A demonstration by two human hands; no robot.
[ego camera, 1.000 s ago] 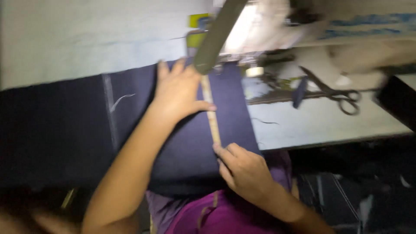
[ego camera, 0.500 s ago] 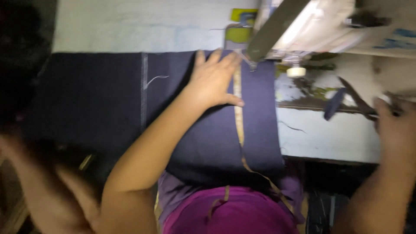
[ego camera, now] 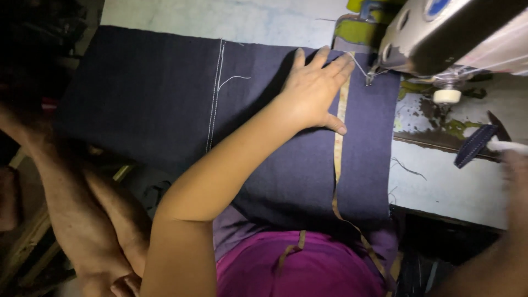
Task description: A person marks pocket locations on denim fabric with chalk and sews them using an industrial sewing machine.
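Closest to the camera, a bit of magenta clothing [ego camera: 308, 269] is seen at the bottom edge, with the dark navy fabric [ego camera: 308, 176] draped over the table edge right above it. A thin tan tape [ego camera: 336, 165] is laid lengthwise on the fabric and is trailed down off the near edge onto the magenta clothing.

Further up, the left hand [ego camera: 313, 91] is pressed flat on the navy fabric, fingers spread apart and palm down, nothing clamped in it. The tape runs just beside the thumb, on the hand's right side, and seems to be touched by the thumb tip. Off to the hand's left, a line of pale stitching [ego camera: 215, 99] is run across the fabric, with a loose thread end beside it.

Just past the fingertips, to the hand's right, the sewing machine [ego camera: 451, 33] is found, its needle area sitting right at the far edge of the fabric, near the top of the tape. Something yellow-green is tucked behind it.

The right hand [ego camera: 514, 165] is way over at the right edge of the picture, well apart from the fabric, and is badly blurred, so its grip can't be told. A small dark blue strip [ego camera: 474, 146] lies on the worn white table [ego camera: 440, 187] just beside it.

At the far left, another person's bare leg [ego camera: 82, 220] is seen next to the table.
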